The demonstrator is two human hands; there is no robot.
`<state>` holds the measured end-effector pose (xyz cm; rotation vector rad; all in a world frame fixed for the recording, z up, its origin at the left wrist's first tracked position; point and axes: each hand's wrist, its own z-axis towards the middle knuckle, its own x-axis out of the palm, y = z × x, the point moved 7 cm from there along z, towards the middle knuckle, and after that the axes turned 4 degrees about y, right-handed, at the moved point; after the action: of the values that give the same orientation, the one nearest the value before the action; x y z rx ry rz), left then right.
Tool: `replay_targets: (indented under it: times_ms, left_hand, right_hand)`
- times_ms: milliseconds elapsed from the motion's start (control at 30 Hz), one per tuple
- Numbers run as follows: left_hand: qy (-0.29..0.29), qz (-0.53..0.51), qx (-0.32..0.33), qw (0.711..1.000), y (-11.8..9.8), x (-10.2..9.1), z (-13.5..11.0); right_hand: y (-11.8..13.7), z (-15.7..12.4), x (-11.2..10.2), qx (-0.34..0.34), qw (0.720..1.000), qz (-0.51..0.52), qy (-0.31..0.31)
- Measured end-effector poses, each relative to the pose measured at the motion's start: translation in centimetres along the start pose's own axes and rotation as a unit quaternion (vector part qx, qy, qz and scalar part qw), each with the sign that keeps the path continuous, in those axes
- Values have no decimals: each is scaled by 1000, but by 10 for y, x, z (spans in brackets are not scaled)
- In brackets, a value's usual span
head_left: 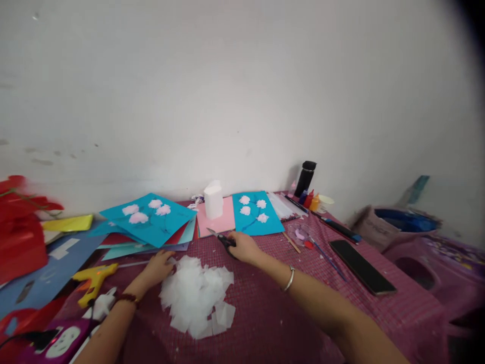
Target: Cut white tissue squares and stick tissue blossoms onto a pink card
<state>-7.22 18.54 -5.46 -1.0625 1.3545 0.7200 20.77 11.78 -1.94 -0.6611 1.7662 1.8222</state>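
My right hand [242, 246] grips a pair of scissors [224, 240] by the black handles, its blades pointing left and away over the tablecloth. A loose heap of thin white paper squares [197, 293] lies in front of me. At the upper left edge of that heap is my left hand [158, 266], low over the table with its fingers stretched out. I cannot make out whether its fingertips touch the paper. Beyond my hands, a blue sheet with white puffy flowers [246, 222] lies flat, and a similar blue sheet [147, 222] tops a stack of coloured paper.
A white tissue pack [213, 201] stands on pink paper by the wall. At left are a yellow glue gun [94, 280] and a purple power strip [62, 341]. A phone [361, 265], paint bottles [312, 201], a brush [328, 258] and a black flask [305, 178] occupy the right.
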Motion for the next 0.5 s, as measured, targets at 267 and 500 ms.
replay_targets:
  times_ms: [267,500]
  left_hand:
    - [-2,-102,22,995,24,11,10]
    - [-48,-66,28,996,41,18,19]
  right_hand:
    - [-43,26,-22,126,980,148,-33]
    - [-32,95,-20,163,952,246,-77]
